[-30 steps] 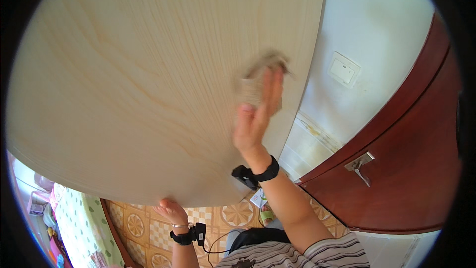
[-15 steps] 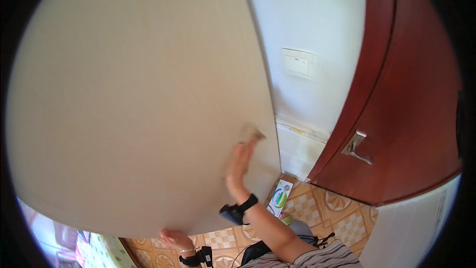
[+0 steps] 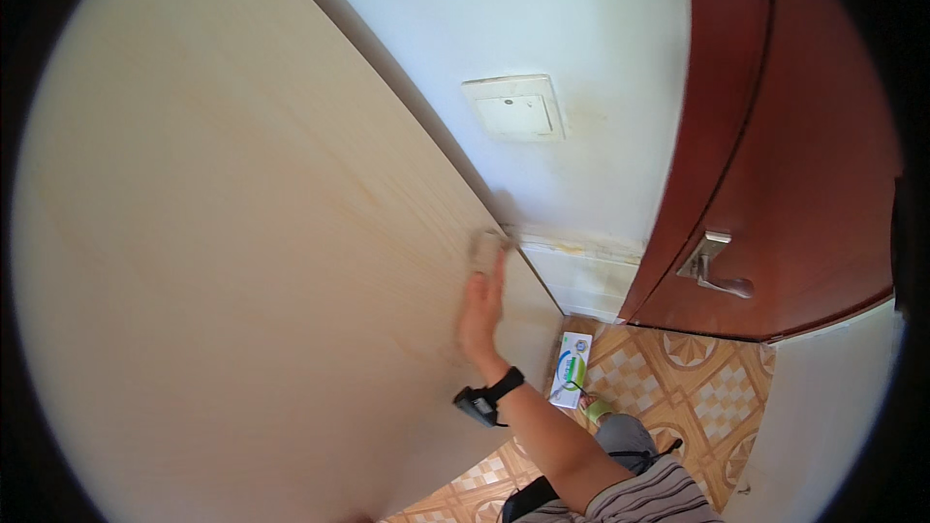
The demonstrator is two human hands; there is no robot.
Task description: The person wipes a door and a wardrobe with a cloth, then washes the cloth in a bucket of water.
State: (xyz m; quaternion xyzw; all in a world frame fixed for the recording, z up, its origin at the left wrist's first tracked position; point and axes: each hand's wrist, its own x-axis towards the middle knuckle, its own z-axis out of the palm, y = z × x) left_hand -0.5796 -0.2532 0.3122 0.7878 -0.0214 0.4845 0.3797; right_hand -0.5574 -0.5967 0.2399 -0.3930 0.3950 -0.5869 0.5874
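My right hand (image 3: 481,305) reaches up to a large pale wood-grained panel (image 3: 242,261), close to its right edge. Its fingers are fairly straight and press a small greyish, cloth-like thing (image 3: 488,250) against the surface; motion smears it, so its exact kind is unclear. A black strap with a small black device (image 3: 481,404) is around my right wrist. Only a skin-coloured sliver of my left hand (image 3: 360,520) shows at the lower rim, by the panel's bottom edge, with its fingers hidden.
A white wall with a light switch (image 3: 515,108) stands right of the panel. Farther right is a dark red door (image 3: 814,184) with a metal lever handle (image 3: 719,276). A white-and-green box (image 3: 572,370) lies on the patterned floor (image 3: 722,392) near my green-shod foot (image 3: 598,410).
My view has turned and come nearer the wall, and the panel's edge now slants more. My right hand has shifted up beside that edge. My left hand has almost left the picture.
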